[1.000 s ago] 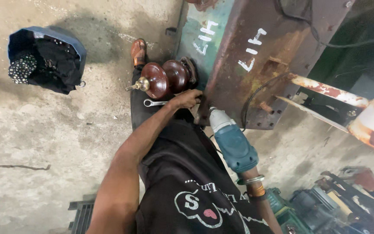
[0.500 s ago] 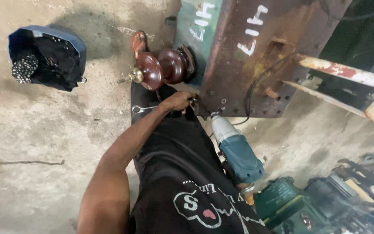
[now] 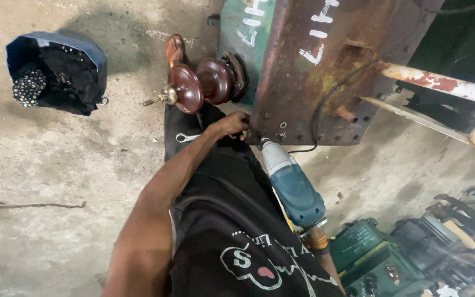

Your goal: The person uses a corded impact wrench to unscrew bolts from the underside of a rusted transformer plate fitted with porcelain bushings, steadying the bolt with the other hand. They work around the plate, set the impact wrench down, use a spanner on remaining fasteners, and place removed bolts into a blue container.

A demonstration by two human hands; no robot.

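1. The left hand point(image 3: 231, 124) reaches up to the lower left corner of the rusty steel housing point(image 3: 325, 71), fingers curled at its bottom edge; what they grip, if anything, cannot be told.
2. The right hand is hidden below the blue-and-grey power drill point(image 3: 292, 184), so its grip cannot be told; only a banded wrist shows at the drill's rear.
3. The drill lies at 4 o'clock from the left hand, just beside it, its nose pointing up into the housing's underside.
4. A black cord point(image 3: 325, 110) loops from the drill's nose up across the rusty face.
5. White chalk markings point(image 3: 317, 33) sit on the housing's upper face and on the green panel point(image 3: 243, 33) to its left.
6. A brown ribbed insulator point(image 3: 202, 85) with a brass tip juts from the green panel, at 10 o'clock from the left hand.
7. A wrench point(image 3: 187, 137) lies at 9 o'clock from that hand.
8. A blue bag point(image 3: 56, 71) with dark contents stands on the concrete floor point(image 3: 56, 220), well apart at upper left.
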